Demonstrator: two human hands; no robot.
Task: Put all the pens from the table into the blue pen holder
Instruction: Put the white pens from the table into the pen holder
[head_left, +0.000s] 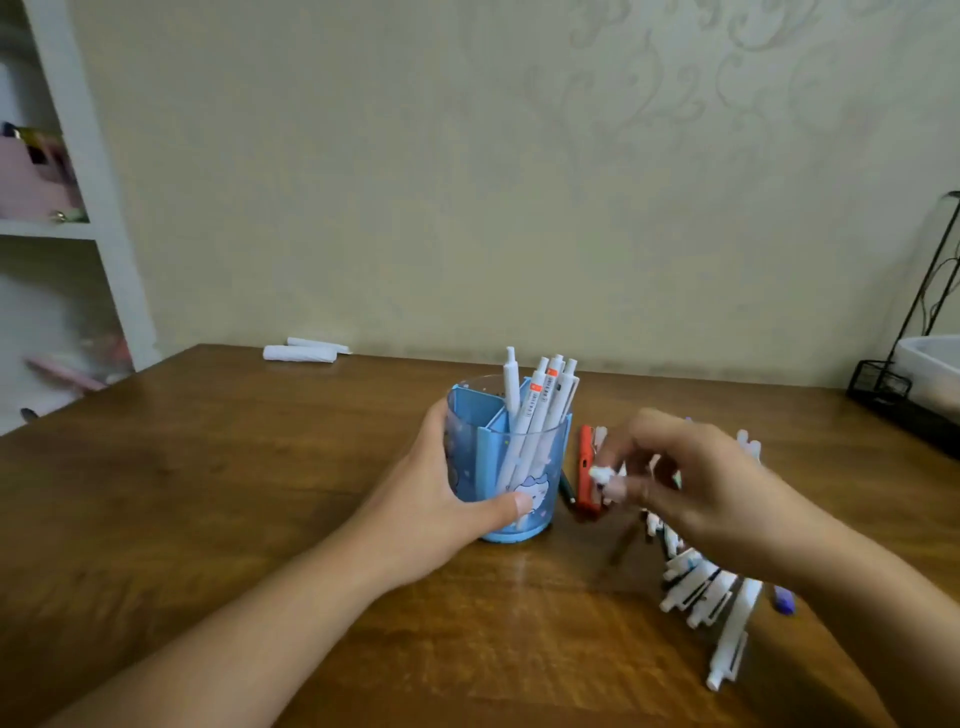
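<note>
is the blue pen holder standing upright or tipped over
Upright. The blue pen holder stands on its base on the table, white pens sticking up from it, the left hand gripping its side.

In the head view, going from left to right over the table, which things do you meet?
Rolled white paper → left hand → blue pen holder → red pen → right hand → black wire stand.

Your left hand and right hand are bare, without rings or watch; both forearms show uncovered, no sleeves reaching them.
</note>
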